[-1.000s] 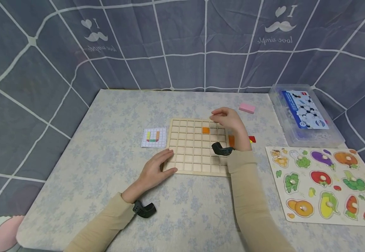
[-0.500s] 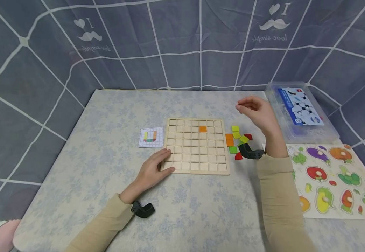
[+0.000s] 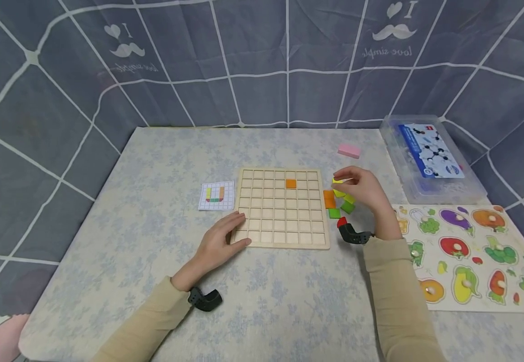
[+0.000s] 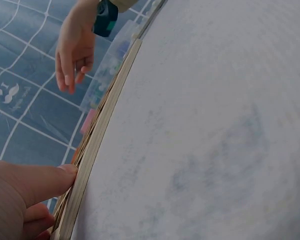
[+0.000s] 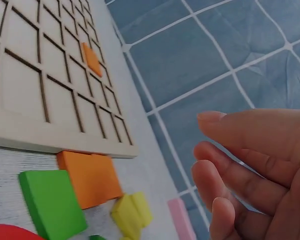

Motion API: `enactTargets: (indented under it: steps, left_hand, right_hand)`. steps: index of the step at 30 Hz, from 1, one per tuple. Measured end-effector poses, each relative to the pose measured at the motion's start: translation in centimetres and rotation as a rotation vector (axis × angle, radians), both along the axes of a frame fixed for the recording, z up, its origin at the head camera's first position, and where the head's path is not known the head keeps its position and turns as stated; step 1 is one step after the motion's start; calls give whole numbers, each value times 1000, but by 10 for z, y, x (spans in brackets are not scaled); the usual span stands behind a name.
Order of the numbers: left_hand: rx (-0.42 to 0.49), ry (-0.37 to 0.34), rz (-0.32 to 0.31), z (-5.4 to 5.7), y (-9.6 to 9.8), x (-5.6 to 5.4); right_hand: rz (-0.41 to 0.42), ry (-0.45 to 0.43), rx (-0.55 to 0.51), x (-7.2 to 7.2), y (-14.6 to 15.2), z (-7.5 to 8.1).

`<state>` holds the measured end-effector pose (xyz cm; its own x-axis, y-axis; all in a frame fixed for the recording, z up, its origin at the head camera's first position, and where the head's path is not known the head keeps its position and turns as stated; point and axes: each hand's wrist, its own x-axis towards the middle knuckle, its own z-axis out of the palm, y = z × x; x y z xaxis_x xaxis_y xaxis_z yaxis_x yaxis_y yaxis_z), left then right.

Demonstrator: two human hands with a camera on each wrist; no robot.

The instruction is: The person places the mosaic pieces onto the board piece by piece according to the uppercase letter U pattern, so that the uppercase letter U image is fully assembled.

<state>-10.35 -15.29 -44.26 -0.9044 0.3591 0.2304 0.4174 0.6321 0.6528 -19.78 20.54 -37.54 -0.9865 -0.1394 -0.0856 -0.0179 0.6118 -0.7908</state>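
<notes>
Progress is looking early — just one orange tile point(image 3: 291, 184) is sitting in the grid board point(image 3: 279, 213), toward one o'clock; the U on the nine-o'clock pattern card point(image 3: 216, 195) is otherwise looking unbuilt, loose tiles point(image 3: 329, 199) lying at three o'clock. Right hand point(image 3: 363, 187) is hovering there — fingers half-bent, parted, gripping nothing; left hand point(image 3: 216, 246) is resting relaxed fingers on the board's eight-o'clock edge.

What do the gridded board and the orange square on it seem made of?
Gridded board: apparently bare, matte wood, given its pale tan surface and striped edge. Orange square: smooth, evenly coloured; painted wood or plastic, unclear which.
</notes>
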Motion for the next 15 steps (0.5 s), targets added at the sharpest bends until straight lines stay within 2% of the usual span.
enactTargets:
  steps: [5, 15]
  left_hand:
    - [-3, 1, 4, 0, 0, 0]
    - [-4, 10, 4, 0, 0, -1]
  right_hand:
    - [19, -14, 8, -2, -3, -8]
    - [-16, -65, 40, -7, -3, -29]
